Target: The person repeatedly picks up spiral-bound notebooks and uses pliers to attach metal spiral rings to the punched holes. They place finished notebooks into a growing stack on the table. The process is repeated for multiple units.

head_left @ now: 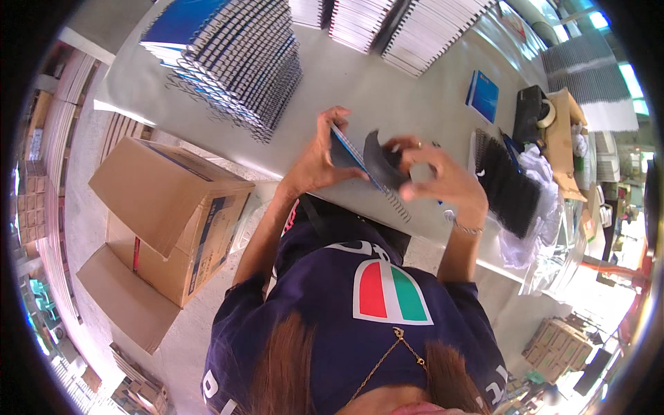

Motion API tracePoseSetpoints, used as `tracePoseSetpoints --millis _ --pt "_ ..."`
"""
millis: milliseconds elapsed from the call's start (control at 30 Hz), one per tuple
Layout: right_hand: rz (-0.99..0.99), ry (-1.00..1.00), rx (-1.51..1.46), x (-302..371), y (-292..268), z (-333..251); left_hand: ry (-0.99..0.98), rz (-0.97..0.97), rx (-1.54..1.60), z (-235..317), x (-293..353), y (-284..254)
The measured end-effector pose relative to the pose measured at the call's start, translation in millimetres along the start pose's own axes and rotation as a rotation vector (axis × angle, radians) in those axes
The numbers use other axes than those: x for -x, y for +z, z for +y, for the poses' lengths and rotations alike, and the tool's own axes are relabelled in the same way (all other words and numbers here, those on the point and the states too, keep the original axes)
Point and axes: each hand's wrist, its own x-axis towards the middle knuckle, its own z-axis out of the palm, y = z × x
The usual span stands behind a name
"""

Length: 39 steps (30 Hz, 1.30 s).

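Blue-edged and thin, a paper notebook [351,150] is held aslant above the near part of a grey, smooth-topped bench [366,86], in front of the wearer's torso. The notebook is gripped by the left hand [312,162], whose fingers are placed at its upper end and whose thumb is placed lower along it. From the lower end a dark wire coil [398,205] is seen to project freely. Beside the notebook a dark, curved, sheet-like piece [380,164] is met by the curled fingers of the right hand [449,181]; whether it is pinched there, or whether it is part of the notebook, cannot be told because of blur. The work on this notebook is judged to be partway along: a coil is present at its edge, but a length is left protruding beyond it. At the far left, a tall stack of blue-covered, coil-bound notebooks [238,66] is judged to be coiled already, though loose coil ends jut from its side. Farther back, white-paged, dark-coiled book stacks [361,24] are arranged. On the right, a flat blue booklet [485,98] is laid apart, and a heap of black coils [508,190] is placed near crumpled translucent plastic [546,183].
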Motion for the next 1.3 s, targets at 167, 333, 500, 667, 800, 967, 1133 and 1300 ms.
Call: tracePoseSetpoints --millis 167,333,500,667,800,967,1133,1300 --pt "0.073 0.003 0.077 -18.5 0.4 0.1 -0.058 -0.037 0.085 -2.4 -9.9 0.2" --pt "0.23 0.058 0.1 -26.2 8.5 16.2 -0.06 -0.051 0.07 -0.1 -6.5 2.2" --pt "0.829 0.077 0.533 -6.7 13.0 72.0 0.016 0.154 -0.053 0.3 -4.8 24.4" --pt "0.852 0.478 0.83 55.2 49.9 77.9 -0.034 0.251 0.138 6.5 5.6 40.4" --pt "0.977 0.515 0.836 66.2 70.0 73.4 -0.116 0.212 0.19 17.7 5.4 33.8" --pt "1.157 0.157 0.452 56.1 78.9 36.7 -0.026 0.253 0.017 18.6 4.0 31.0" --pt "0.873 -0.035 0.339 31.0 105.0 3.5 -0.094 0.218 -0.006 29.6 2.5 29.0" --pt "0.772 -0.04 0.527 16.5 115.6 9.5 -0.107 0.216 0.053 29.9 6.5 28.3"
